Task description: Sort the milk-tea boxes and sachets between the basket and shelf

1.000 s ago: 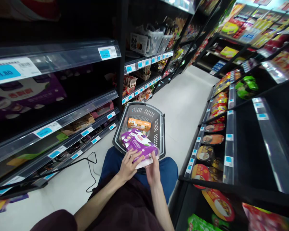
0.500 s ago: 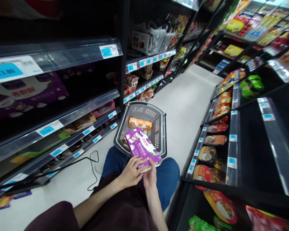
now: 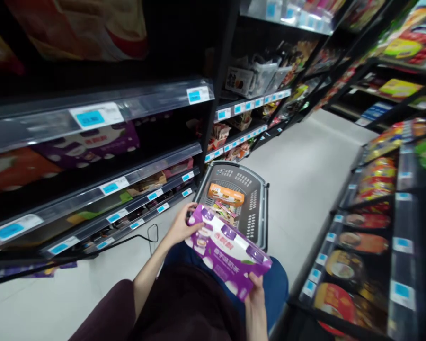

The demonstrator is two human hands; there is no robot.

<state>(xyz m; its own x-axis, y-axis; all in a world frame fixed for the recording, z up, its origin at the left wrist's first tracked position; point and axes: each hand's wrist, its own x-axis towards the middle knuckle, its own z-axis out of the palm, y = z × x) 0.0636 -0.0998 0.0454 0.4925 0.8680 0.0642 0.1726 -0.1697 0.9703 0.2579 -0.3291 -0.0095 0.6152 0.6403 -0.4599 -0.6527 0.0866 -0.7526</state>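
I hold a flat purple snack pack [image 3: 227, 250] in both hands above my lap. My left hand [image 3: 180, 226] grips its far left corner, fingers curled round the edge. My right hand [image 3: 256, 285] pinches its near right corner from below. Just beyond the pack, a dark grey shopping basket [image 3: 258, 208] sits on the floor. Inside it lie an orange pack [image 3: 226, 194] and other small packets. The purple pack is tilted, its printed face turned up toward me.
Black store shelves with blue price tags [image 3: 110, 187] run along the left, holding similar purple packs [image 3: 92, 144]. More shelves with bowls and colourful packets [image 3: 362, 241] line the right. A black cable [image 3: 142, 237] trails over the pale aisle floor [image 3: 305, 170].
The purple pack came up out of the basket area and toward me, now held wide at two corners. My left hand shifted to its far corner. The view swung to the left.
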